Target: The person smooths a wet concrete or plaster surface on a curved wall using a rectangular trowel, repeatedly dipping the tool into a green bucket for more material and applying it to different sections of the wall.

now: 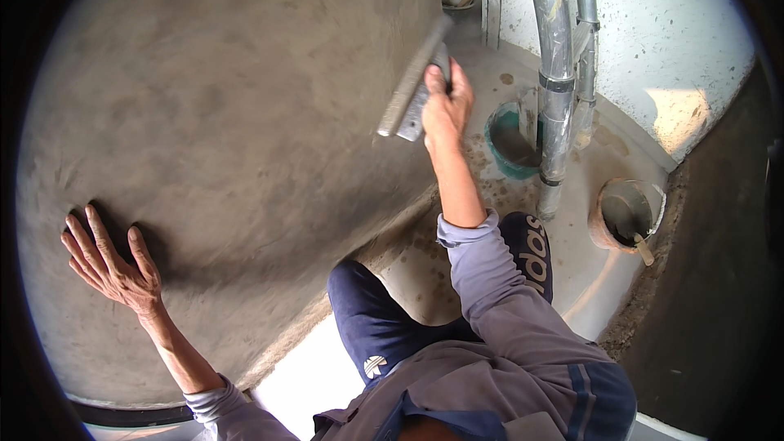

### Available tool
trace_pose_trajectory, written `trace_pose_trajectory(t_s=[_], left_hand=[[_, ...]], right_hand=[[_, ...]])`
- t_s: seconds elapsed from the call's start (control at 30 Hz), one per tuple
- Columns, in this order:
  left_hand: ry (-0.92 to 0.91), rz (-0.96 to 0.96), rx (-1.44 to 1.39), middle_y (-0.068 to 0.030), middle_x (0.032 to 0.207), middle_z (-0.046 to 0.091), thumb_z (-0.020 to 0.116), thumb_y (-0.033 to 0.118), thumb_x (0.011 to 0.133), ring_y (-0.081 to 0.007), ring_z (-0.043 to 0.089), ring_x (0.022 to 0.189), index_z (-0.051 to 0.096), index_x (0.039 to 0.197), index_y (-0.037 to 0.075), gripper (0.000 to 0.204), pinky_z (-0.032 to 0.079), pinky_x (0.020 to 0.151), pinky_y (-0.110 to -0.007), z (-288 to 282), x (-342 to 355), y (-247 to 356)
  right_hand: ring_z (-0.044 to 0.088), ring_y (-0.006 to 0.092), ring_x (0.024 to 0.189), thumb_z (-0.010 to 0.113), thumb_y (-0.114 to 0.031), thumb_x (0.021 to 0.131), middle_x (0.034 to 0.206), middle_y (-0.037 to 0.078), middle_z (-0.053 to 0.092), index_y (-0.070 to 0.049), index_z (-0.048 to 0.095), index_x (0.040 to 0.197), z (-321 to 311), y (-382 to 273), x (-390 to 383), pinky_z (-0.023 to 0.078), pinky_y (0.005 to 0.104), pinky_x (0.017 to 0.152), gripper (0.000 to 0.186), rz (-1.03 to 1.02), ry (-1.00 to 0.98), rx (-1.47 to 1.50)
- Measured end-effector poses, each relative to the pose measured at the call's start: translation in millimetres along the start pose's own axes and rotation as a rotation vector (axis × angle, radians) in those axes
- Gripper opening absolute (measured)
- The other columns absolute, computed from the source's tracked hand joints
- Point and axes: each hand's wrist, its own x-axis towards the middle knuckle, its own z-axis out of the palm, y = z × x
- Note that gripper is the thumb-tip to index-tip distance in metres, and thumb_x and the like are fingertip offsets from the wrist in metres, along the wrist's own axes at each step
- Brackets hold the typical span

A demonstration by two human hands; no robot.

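A broad grey-brown plastered wall (245, 98) fills the left and middle of the head view, with faint smears and darker patches. Flat against its lower left part lies my left hand (114, 265), fingers spread and holding nothing. My right hand (446, 110) is wrapped round the handle of a plastering trowel (400, 110), a long, pale metal tool slightly blurred. The trowel is tilted, at the wall's right edge; whether its blade touches the plaster I cannot tell.
Shiny metal-wrapped pipes (555, 57) rise right of my right arm. Behind them stands a green tub (500, 147) of grey liquid. Farther right is a bucket (606, 224) with a handled tool in it. A spattered white wall (645, 24) bounds the far right.
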Motion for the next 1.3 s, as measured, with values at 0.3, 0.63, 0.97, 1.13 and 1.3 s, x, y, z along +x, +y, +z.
trace_pose_trajectory(t_s=[0.3,0.63,0.97,1.13,1.3], left_hand=[[-0.002,-0.01,-0.027,-0.0098,0.161,0.044,0.051,0.053,0.103,-0.0323,0.034,0.153,0.052,0.153,0.016,0.062,0.022,0.123,-0.051,0.4,-2.8,-0.5],[0.004,-0.027,0.006,-0.0106,0.162,0.043,0.05,0.051,0.103,-0.0328,0.033,0.153,0.052,0.153,0.014,0.061,0.021,0.124,-0.051,1.2,-6.9,2.9],[0.016,-0.031,0.0,-0.0117,0.16,0.045,0.05,0.051,0.103,-0.0331,0.035,0.152,0.053,0.152,0.014,0.061,0.022,0.124,-0.05,2.0,-6.8,3.3],[0.014,-0.004,0.001,-0.0108,0.161,0.045,0.051,0.048,0.104,-0.0338,0.035,0.152,0.052,0.153,0.014,0.06,0.024,0.122,-0.052,1.7,-5.6,3.1],[0.019,0.014,-0.007,-0.0114,0.16,0.045,0.051,0.048,0.104,-0.034,0.036,0.151,0.052,0.153,0.013,0.059,0.025,0.121,-0.052,1.9,-4.8,1.0]], right_hand=[[0.064,0.0374,0.114,0.068,-0.021,0.097,0.122,0.022,0.066,0.003,0.059,0.133,-27.9,-18.0,-79.9,0.051,0.0425,0.099,0.045,-0.431,-0.396,-0.207],[0.064,0.0399,0.103,0.073,-0.011,0.088,0.111,0.02,0.064,0.002,0.059,0.13,-17.3,-19.1,43.0,0.051,0.047,0.089,0.046,-0.738,-0.112,-0.434],[0.062,0.0363,0.096,0.073,-0.008,0.087,0.103,0.016,0.063,-0.002,0.064,0.128,-33.0,-39.7,-29.2,0.051,0.0453,0.085,0.043,-0.841,-0.517,-0.377],[0.065,0.0303,0.103,0.07,-0.007,0.09,0.114,0.011,0.068,-0.011,0.067,0.125,-6.7,-104.4,85.1,0.053,0.04,0.088,0.035,-1.177,-0.358,-0.57],[0.061,0.0363,0.108,0.067,-0.001,0.084,0.117,0.017,0.066,-0.002,0.067,0.121,13.7,-151.0,123.5,0.049,0.0439,0.095,0.037,-1.397,-0.494,-0.713]])
